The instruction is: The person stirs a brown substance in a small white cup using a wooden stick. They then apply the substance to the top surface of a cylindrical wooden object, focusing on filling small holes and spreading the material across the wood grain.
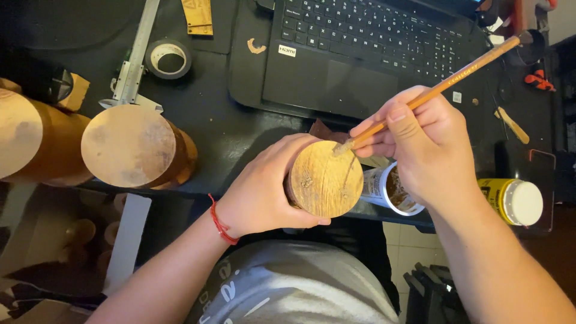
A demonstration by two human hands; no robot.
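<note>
Left hand wrapped round wood cylinder above counter edge; right hand pinches brush, tip on end face. Cylinder prob. stiff, solid, fairly heavy; grip by sides.

Yellow jar, white lid, lower right on side. White open pot centre-right, printed label. Small white sticker on laptop, top centre.

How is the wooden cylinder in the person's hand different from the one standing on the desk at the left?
The held cylinder is gripped by the left hand and has a yellowish, grainy face touched by the brush. The standing cylinder rests untouched on the desk, with a wider, smoother, reddish-brown face. Both are round wood with flat ends.
</note>
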